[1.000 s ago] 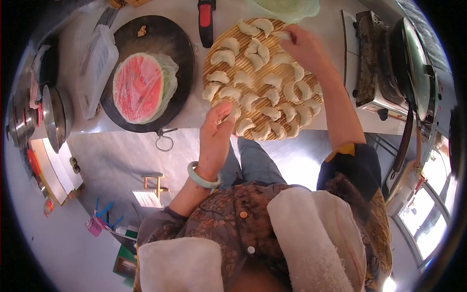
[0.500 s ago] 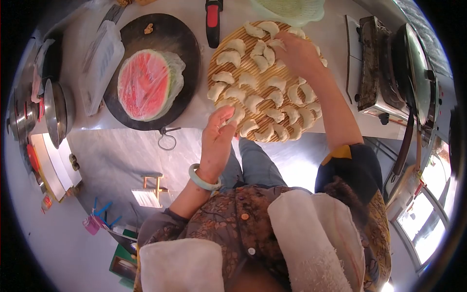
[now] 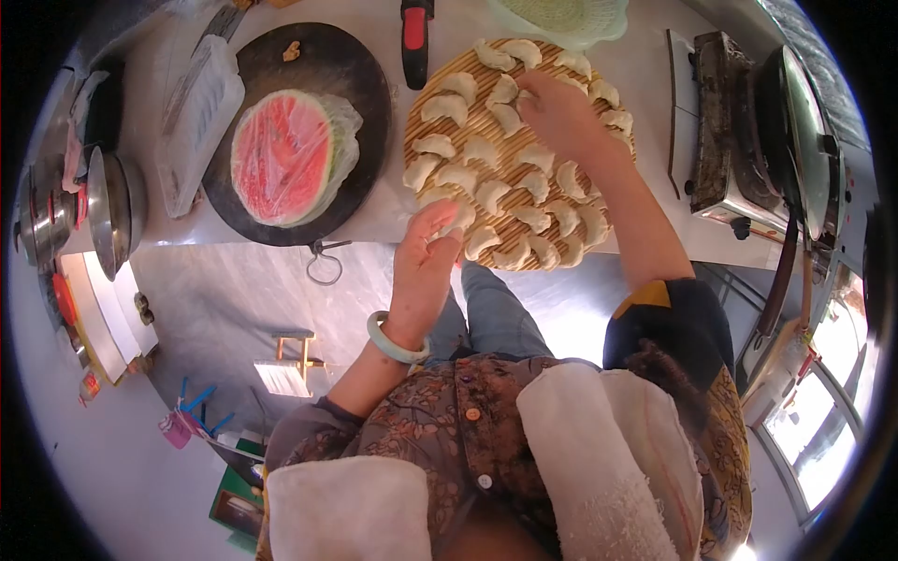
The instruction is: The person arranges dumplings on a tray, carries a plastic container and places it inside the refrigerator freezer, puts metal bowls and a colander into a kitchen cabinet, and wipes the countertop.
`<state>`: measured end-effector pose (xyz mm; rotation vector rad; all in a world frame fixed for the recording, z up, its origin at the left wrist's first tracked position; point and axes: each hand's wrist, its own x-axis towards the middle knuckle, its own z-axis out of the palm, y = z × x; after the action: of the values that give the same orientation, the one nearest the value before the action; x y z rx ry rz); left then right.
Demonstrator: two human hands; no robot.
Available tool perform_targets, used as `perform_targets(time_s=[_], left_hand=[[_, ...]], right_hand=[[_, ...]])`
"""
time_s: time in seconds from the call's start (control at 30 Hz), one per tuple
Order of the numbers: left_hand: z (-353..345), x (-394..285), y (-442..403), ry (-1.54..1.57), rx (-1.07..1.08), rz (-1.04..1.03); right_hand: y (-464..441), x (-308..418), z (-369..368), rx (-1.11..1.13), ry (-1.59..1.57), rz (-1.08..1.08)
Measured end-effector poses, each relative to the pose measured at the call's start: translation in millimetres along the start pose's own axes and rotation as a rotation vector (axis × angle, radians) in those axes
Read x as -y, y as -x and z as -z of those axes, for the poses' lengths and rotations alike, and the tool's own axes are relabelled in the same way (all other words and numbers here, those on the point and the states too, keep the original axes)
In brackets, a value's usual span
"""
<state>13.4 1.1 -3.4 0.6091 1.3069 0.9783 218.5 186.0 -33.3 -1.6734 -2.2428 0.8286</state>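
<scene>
Pale folded dumplings (image 3: 482,152) lie spread over a round slatted tray (image 3: 514,176) on the counter. At the tray's near left edge, my left hand (image 3: 426,266) has its thumb and fingers closed about a dumpling (image 3: 459,216); part of the grip is hidden. My right hand (image 3: 566,117) reaches over the far part of the tray, fingers bent down among the dumplings. It covers a dumpling there, and its fingertips are partly hidden. Two dumplings, one of them a curved dumpling (image 3: 506,119), sit just left of those fingers.
Left of the tray, a plastic-wrapped cut watermelon (image 3: 281,159) rests on a round dark board (image 3: 360,89). A red and black handle (image 3: 414,42) and a pale green basket (image 3: 561,21) lie beyond. A stove (image 3: 725,131) with a lidded pan (image 3: 806,140) stands right.
My right hand has moved slightly left and nearer over the tray, now covering a dumpling that showed before. My left hand keeps its hold at the near edge. The view has shifted slightly.
</scene>
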Motion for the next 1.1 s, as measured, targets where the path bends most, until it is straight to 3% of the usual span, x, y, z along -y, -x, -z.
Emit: perform_targets(time_s=[0.17, 0.27, 0.37, 0.47, 0.57, 0.7, 0.83, 0.93, 1.1], left_hand=[[2.9, -5.3, 1.1, 0.017, 0.004, 0.058], [-0.7, -8.7, -1.6, 0.038, 0.031, 0.097], [-13.8, -8.2, -13.9, 0.263, 0.073, 0.099], [-30.7, -24.4, -28.5, 0.646, 0.147, 0.278], [-35.9, -22.5, -42.3, 0.725, 0.321, 0.230], [-34.9, -9.5, -42.0, 0.695, 0.275, 0.211], [-22.4, -1.6, -35.0, 0.584, 0.208, 0.224], [-16.3, -3.0, -33.5, 0.528, 0.213, 0.205], [-7.7, -8.9, -25.1, 0.513, 0.167, 0.206]], right_hand=[[24.1, -0.2, 20.0, -0.100, -0.257, -0.111], [29.2, 2.8, 29.6, -0.084, -0.719, -0.313], [49.9, 20.5, 27.7, -0.092, -0.934, -0.305], [75.0, 36.0, 9.5, -0.008, -1.178, -0.267], [86.6, 51.0, -4.1, -0.013, -1.219, -0.234], [103.8, 62.1, 7.7, 0.105, -0.754, -0.127], [79.1, 34.3, 4.4, -0.162, -0.257, -0.065], [49.9, 31.5, -6.6, -0.150, 0.053, -0.011], [17.4, 36.9, -18.4, 0.013, 0.235, -0.102]])
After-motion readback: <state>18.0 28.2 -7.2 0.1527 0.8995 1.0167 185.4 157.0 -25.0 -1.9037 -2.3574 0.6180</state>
